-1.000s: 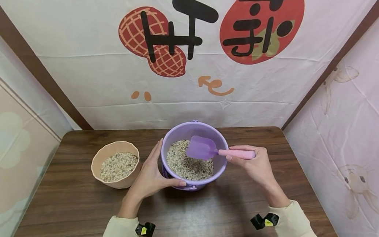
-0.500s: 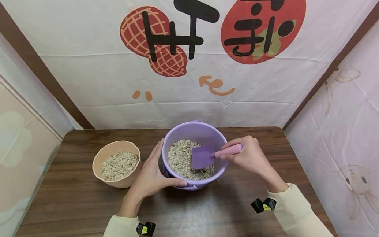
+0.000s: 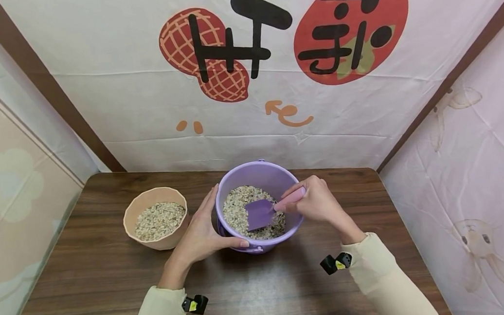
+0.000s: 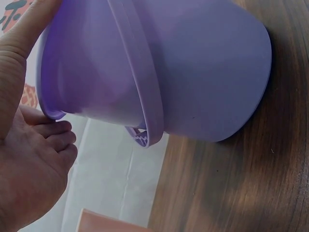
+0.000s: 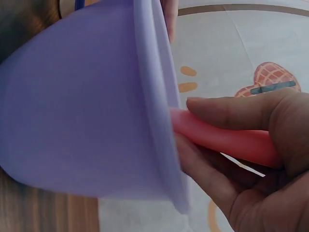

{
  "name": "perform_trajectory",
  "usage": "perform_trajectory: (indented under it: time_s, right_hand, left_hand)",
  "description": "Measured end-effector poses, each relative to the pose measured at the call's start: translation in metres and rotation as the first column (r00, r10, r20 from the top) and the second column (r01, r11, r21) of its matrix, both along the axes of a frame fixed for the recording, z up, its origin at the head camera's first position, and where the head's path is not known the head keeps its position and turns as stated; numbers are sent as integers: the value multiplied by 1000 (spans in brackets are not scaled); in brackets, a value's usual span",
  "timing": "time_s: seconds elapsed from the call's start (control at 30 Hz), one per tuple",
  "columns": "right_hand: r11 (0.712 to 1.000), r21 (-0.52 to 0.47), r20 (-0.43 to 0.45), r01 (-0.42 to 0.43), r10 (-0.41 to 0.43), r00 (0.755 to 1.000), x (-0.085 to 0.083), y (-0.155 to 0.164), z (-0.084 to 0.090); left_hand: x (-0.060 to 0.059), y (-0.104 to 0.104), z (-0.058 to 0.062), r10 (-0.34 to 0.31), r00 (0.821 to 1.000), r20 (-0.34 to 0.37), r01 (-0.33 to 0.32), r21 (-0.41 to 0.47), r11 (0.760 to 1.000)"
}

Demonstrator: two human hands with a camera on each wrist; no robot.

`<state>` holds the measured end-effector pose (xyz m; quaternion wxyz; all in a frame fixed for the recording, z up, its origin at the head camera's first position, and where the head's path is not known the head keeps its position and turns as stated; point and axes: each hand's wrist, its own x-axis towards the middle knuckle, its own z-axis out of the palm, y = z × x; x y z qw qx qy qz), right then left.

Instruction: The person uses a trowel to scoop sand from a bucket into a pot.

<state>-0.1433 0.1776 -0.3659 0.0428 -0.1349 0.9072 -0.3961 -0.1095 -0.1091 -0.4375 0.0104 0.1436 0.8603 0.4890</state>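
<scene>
A purple bucket [image 3: 275, 174] stands on the wooden table, partly filled with pale, speckled grains [image 3: 238, 205]. My left hand [image 3: 201, 236] grips the bucket's rim at its left side, thumb along the near edge and fingers along the far left. At the right rim my right hand [image 3: 314, 202] holds the pink handle [image 5: 227, 140] of a small toy shovel. The shovel's purple blade [image 3: 260, 214] lies over the grains inside the bucket, angled down toward the left. In the left wrist view the bucket's carrying handle [image 4: 145, 87] hangs down against its side.
A peach bowl [image 3: 132, 207] holding similar grains stands left of the bucket, close to my left hand. The dark wooden table [image 3: 261, 293] ends at a printed cloth backdrop [image 3: 144, 126] behind the bucket, with more cloth on both sides.
My right hand has moved left over the bucket's rim, carrying the shovel down into the grains and leftward. The left hand keeps its hold on the rim.
</scene>
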Motion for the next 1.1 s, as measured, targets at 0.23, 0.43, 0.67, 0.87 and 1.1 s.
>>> perform_trajectory:
  time_s: [0.23, 0.43, 0.67, 0.87, 1.1]
  right_hand:
    - [995, -80, 94, 62, -55, 994, -3, -9, -2]
    - [976, -168, 172, 141, -112, 979, -5, -16, -9]
    - [953, -221, 197, 206, -163, 967, -5, -19, -17]
    - [942, -266, 191, 206, -158, 969, -4, -17, -21]
    - [905, -367, 255, 216, -125, 959, -2, -12, -22]
  left_hand:
    - [0, 0, 0, -1, 1000, -3, 1, 3, 1000]
    - [0, 0, -1, -3, 1000, -4, 3, 6, 1000]
    - [0, 0, 0, 0, 1000, -15, 0, -1, 1000]
    - [0, 0, 0, -2, 1000, -16, 2, -2, 1000]
    - [0, 0, 0, -2, 1000, -14, 2, -6, 1000]
